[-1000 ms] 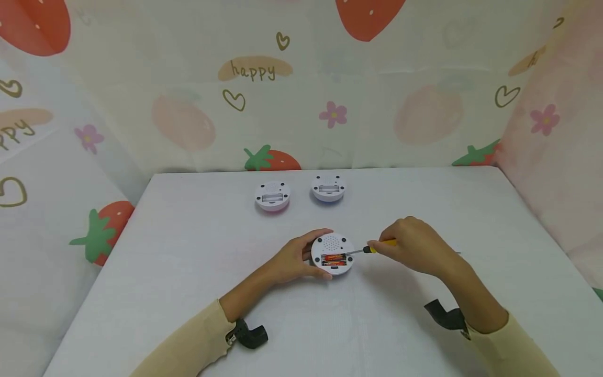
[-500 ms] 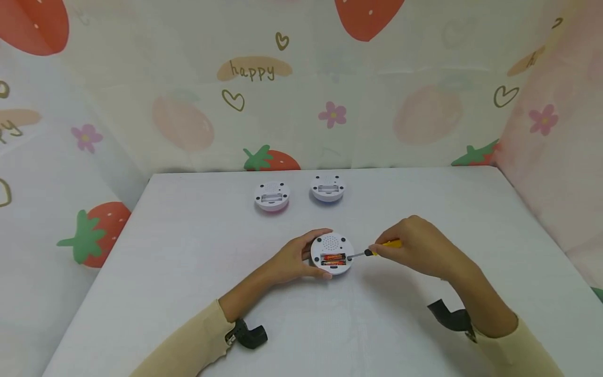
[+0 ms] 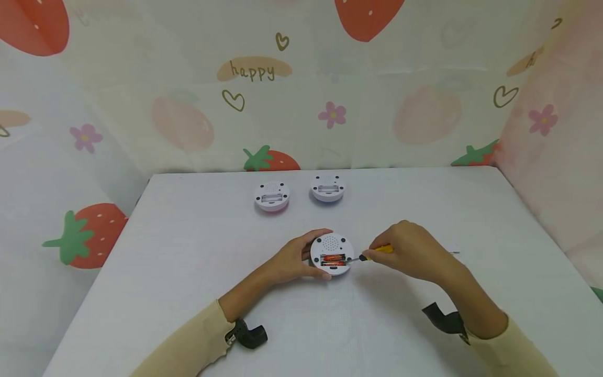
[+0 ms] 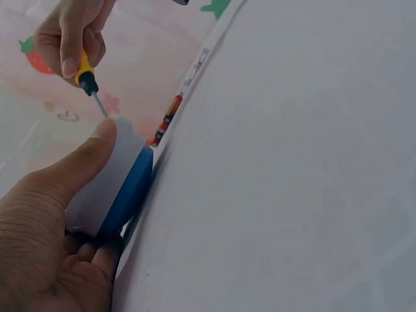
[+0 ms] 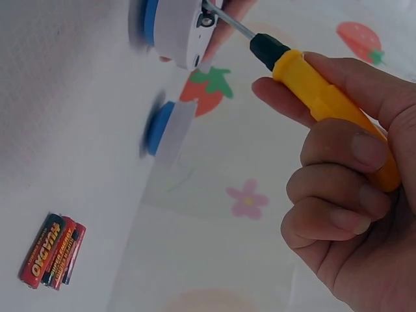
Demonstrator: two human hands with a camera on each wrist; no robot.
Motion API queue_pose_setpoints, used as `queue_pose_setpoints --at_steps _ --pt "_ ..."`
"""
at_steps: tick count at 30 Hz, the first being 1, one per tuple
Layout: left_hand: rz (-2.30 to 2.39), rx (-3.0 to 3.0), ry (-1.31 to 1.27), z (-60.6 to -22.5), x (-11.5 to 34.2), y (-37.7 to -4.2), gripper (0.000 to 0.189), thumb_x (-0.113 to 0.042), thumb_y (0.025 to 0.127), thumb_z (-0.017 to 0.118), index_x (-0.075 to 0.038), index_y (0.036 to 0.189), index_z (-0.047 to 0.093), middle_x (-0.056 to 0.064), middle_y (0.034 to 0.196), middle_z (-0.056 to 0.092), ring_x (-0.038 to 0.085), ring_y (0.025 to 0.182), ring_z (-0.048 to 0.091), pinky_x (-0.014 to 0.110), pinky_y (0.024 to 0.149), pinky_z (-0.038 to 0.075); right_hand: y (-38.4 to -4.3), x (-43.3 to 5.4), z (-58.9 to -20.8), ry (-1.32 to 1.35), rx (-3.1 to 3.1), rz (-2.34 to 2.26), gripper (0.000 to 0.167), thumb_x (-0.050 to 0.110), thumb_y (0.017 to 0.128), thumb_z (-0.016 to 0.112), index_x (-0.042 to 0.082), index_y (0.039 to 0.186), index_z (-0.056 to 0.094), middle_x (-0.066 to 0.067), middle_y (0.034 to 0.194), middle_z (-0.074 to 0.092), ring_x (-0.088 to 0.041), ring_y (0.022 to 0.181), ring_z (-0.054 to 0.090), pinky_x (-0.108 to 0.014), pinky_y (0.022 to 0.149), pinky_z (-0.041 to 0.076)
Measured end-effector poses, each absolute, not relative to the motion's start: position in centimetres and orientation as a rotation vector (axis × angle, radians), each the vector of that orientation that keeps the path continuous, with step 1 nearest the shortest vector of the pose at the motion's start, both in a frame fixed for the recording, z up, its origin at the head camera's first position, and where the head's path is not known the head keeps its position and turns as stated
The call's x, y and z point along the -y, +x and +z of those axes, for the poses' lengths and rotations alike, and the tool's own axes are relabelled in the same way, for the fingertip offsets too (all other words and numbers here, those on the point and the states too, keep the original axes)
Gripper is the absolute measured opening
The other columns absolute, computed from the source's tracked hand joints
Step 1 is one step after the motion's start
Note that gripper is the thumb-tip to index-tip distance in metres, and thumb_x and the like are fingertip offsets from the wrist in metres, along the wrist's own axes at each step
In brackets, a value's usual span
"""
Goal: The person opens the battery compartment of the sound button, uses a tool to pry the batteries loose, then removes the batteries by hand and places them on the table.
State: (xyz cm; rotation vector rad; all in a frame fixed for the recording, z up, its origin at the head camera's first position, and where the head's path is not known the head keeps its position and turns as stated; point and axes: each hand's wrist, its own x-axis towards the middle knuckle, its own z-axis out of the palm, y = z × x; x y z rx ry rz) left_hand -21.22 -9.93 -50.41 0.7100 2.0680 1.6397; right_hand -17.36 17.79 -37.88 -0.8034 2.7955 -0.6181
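My left hand (image 3: 292,259) grips a round white device (image 3: 331,242) around its left side, thumb along the near edge. Its blue lower part (image 4: 127,192) shows in the left wrist view. Two red batteries (image 3: 333,260) sit side by side in its uncovered compartment. In my right hand (image 3: 412,251) is a screwdriver (image 5: 331,97) with a yellow handle and black collar, its fingers curled round the handle. The metal shaft (image 5: 234,23) reaches down to the right end of the compartment, by the lower battery. The exact tip is too small to make out.
Two similar round devices (image 3: 272,196) (image 3: 327,188) lie farther back, their compartments uncovered and without batteries. Several loose batteries (image 5: 53,252) lie together on the white table (image 3: 198,225), hidden behind the right hand in the head view. A patterned cloth (image 3: 377,78) encloses the table.
Over the last half second the screwdriver's tip has shifted slightly left and nearer, toward the lower battery, and my right hand has moved a little left. The left hand and device stay in place.
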Motion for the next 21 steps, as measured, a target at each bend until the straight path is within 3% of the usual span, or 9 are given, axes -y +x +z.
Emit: queue_pose_setpoints --at_steps 21 --pt "1.651 -2.056 0.713 -50.33 9.92 -21.16 0.099 -0.006 0.071 0.093 -0.016 0.155 0.041 -0.001 0.155 0.045 0.015 0.137 0.049 0.023 0.107 0.043 -17.21 -17.14 -38.18 -0.784 -2.814 -0.596 0.016 0.028 0.093 0.073 0.017 0.088 0.083 0.013 0.079 0.073 -0.009 0.075 0.058 -0.036 0.076 0.047"
